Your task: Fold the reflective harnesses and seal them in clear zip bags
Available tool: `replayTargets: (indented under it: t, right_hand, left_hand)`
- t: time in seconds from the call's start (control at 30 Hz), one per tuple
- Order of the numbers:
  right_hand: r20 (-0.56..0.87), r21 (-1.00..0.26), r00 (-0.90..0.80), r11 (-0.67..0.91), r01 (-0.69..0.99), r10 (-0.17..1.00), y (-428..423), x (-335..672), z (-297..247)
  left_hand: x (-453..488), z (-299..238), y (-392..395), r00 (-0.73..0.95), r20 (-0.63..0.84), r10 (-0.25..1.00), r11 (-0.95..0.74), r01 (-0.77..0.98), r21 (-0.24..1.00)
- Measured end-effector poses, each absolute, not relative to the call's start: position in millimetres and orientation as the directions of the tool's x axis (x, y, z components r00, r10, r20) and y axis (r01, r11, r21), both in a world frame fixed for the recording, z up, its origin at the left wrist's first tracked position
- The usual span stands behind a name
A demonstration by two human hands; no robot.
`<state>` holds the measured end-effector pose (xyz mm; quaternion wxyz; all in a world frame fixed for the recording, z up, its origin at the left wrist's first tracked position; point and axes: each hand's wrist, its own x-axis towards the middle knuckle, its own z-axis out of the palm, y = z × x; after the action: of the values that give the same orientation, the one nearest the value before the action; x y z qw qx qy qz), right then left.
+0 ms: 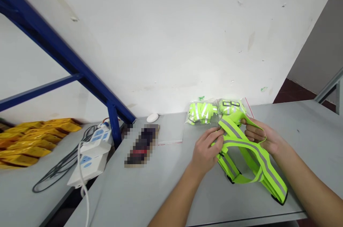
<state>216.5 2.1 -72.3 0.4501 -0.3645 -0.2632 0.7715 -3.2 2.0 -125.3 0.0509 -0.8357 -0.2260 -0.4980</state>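
Observation:
A neon-yellow reflective strap vest [249,159] with grey stripes lies partly on the grey table [150,191] and is lifted at its far end. My left hand [207,150] pinches its straps from the left side. My right hand [258,136] has its fingers curled round the upper strap from the right. Just behind my hands, by the wall, lie two clear bags holding folded vests of the same colour [202,112] [232,107].
A flat empty clear bag [170,132] and a blurred dark object [142,145] lie left of my hands, with a small white oval thing [152,117] at the wall. Farther left are white power strips [92,154] with cables, yellow packets [29,141] and a blue metal frame [80,73].

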Motion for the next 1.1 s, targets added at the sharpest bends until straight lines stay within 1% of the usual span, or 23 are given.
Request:
replayTargets:
  t: [0.1, 0.2, 0.3, 0.37, 0.47, 0.53, 0.57, 0.63, 0.67, 0.73, 0.8, 0.87, 0.93, 1.03, 1.1]
  right_hand:
    - [-0.278, -0.830, -0.345, -0.405, -0.385, 0.897, -5, 209, -69]
    - [-0.249, -0.866, -0.404, -0.389, -0.314, 0.880, -10, 203, -67]
    - [-0.274, -0.877, -0.416, -0.403, -0.262, 0.867, -14, 198, -68]
    - [-0.264, -0.907, -0.416, -0.370, -0.199, 0.870, -16, 194, -69]
    - [-0.214, -0.963, -0.311, -0.254, -0.093, 0.926, -19, 189, -69]
    - [-0.172, -0.983, -0.226, -0.183, -0.029, 0.959, -22, 187, -69]
    - [-0.155, -0.987, -0.206, -0.159, -0.003, 0.966, -23, 186, -69]
    - [-0.137, -0.991, -0.207, -0.134, 0.030, 0.969, -24, 184, -71]
    - [-0.141, -0.990, -0.229, -0.136, 0.040, 0.963, -23, 184, -73]
    - [-0.160, -0.987, -0.307, -0.147, 0.063, 0.938, -21, 182, -78]
    - [-0.167, -0.986, -0.403, -0.140, 0.096, 0.900, -17, 180, -83]
    - [-0.165, -0.985, -0.448, -0.120, 0.128, 0.878, -13, 180, -88]
    - [-0.178, -0.977, -0.422, -0.110, 0.182, 0.889, -10, 180, -92]
    - [-0.162, -0.967, -0.353, -0.077, 0.241, 0.922, -9, 182, -99]
    - [-0.079, -0.985, -0.336, -0.021, 0.172, 0.938, -10, 180, -104]
  left_hand:
    - [-5, -128, 4, 0.305, 0.871, 0.385, -0.860, 0.460, 0.220]
    - [-9, -129, 6, 0.213, 0.879, 0.427, -0.830, 0.477, 0.288]
    - [-12, -129, 7, 0.182, 0.888, 0.423, -0.823, 0.487, 0.292]
    - [-14, -129, 8, 0.172, 0.897, 0.407, -0.824, 0.492, 0.280]
    - [-14, -131, 9, 0.137, 0.896, 0.421, -0.814, 0.492, 0.307]
    - [-11, -132, 7, 0.082, 0.875, 0.476, -0.798, 0.457, 0.392]
    - [-8, -132, 5, 0.039, 0.854, 0.518, -0.783, 0.423, 0.456]
    - [-1, -131, -1, -0.074, 0.770, 0.634, -0.715, 0.324, 0.620]
    - [3, -129, -5, -0.136, 0.697, 0.704, -0.655, 0.255, 0.711]
    - [10, -124, -12, -0.205, 0.487, 0.849, -0.483, 0.073, 0.873]
    - [16, -117, -17, -0.177, 0.255, 0.951, -0.280, -0.136, 0.950]
    - [19, -111, -19, -0.112, 0.070, 0.991, -0.102, -0.311, 0.945]
    - [20, -106, -19, -0.064, -0.054, 0.996, 0.023, -0.418, 0.908]
    - [19, -103, -18, -0.039, -0.134, 0.990, 0.099, -0.486, 0.869]
    - [19, -101, -18, -0.064, -0.150, 0.987, 0.099, -0.498, 0.861]
